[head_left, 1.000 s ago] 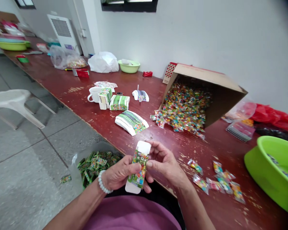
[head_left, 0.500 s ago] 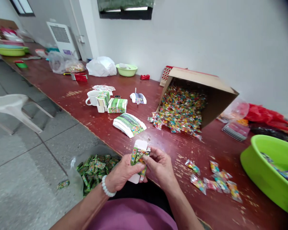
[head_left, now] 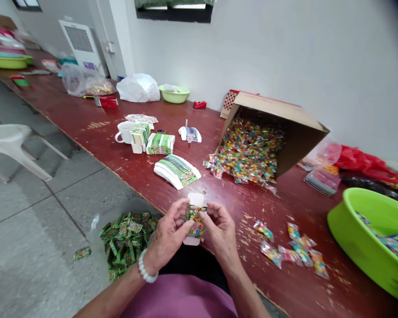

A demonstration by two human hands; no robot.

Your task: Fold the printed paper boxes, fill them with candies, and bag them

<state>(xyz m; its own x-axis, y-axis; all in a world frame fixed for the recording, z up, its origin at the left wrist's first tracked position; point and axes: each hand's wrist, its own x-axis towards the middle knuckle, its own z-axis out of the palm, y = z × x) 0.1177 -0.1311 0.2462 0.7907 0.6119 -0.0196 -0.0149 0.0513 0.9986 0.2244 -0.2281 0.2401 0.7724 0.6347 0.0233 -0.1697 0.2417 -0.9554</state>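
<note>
Between my two hands is a small printed candy box [head_left: 196,223], green and colourful, with white end flaps sticking out at top and bottom. My left hand [head_left: 172,232], wearing a pale bead bracelet, grips the box's left side. On the other side, my right hand [head_left: 220,229] holds its right edge, thumb on the printed face. Just beyond lies a fanned stack of flat box blanks [head_left: 177,171]. Several wrapped candies [head_left: 293,247] are scattered right of my hands. An open carton [head_left: 285,115] on its side spills many more wrapped candies [head_left: 248,150].
Below the table's left edge, a clear bag holds many green boxes [head_left: 128,240]; one box [head_left: 82,253] lies on the floor. A green basin [head_left: 348,225] stands right. A white mug [head_left: 124,132] and banded stacks [head_left: 161,144] are farther back. A white stool [head_left: 16,141] stands left.
My left fingers have shifted from lying across the box to its left edge. The box now faces me more squarely, its flaps still open. The view has turned slightly right.
</note>
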